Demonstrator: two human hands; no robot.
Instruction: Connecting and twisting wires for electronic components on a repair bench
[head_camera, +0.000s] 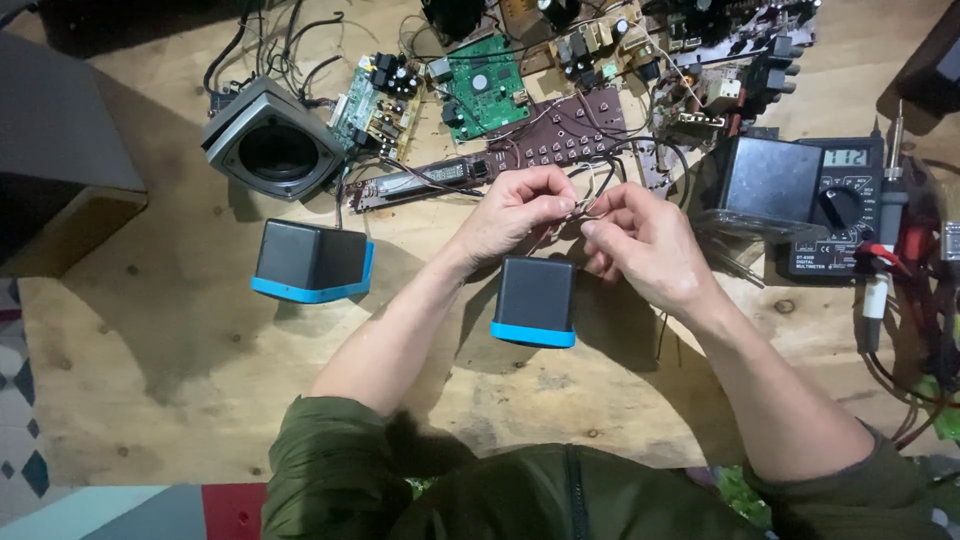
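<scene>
Both hands pinching thin wires above the middle speaker box.

Left hand (515, 208) has fingers curled, thumb and forefinger pressed together on the thin wires (577, 207); right hand (640, 240) nips the same strands from 3 o'clock, fingertips almost touching the left's. Wires sit just at 12 o'clock of the black speaker box with a blue base (535, 301), which stands on the wooden table (170, 350) between the forearms (can't tell if the wires run into it). A second black-and-blue box (312, 262) is at its 9 o'clock, well apart. Grey speaker housing (272, 138) at 11 o'clock. Green circuit board (485, 88) and brown keypad board (565, 130) lie at 12 o'clock, just beyond the hands. Multimeter (835, 205) at 3 o'clock, probe leads (885, 255) beside it.
</scene>
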